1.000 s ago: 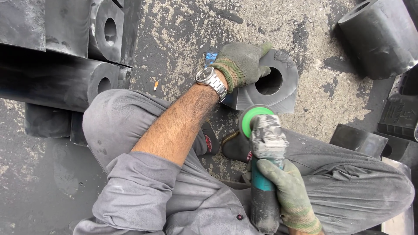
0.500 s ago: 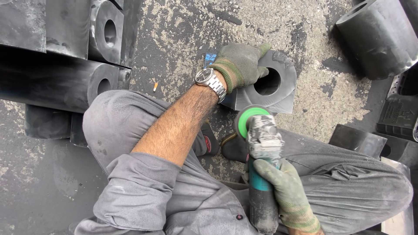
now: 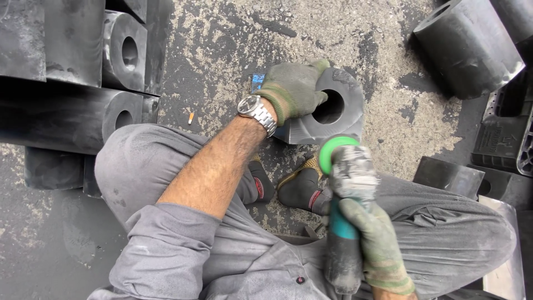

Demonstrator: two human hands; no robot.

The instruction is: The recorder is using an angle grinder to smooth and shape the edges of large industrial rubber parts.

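the black rubber block (image 3: 338, 119) is being pinned to the ground by the gloved left hand (image 3: 291, 89), just beyond the shoes. the angle grinder (image 3: 347, 183), just below the block, is being gripped by the right hand (image 3: 375, 244). steady, light contact is judged best.

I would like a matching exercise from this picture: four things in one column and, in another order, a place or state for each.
Things:
1. left hand
2. right hand
3. angle grinder
4. wristwatch

Places or states:
A. green guard close to the block's lower edge
B. on the left wrist
C. gloved, gripping the black block with a round hole
D. gloved, around the grinder's handle

Pairs: 1-C, 2-D, 3-A, 4-B
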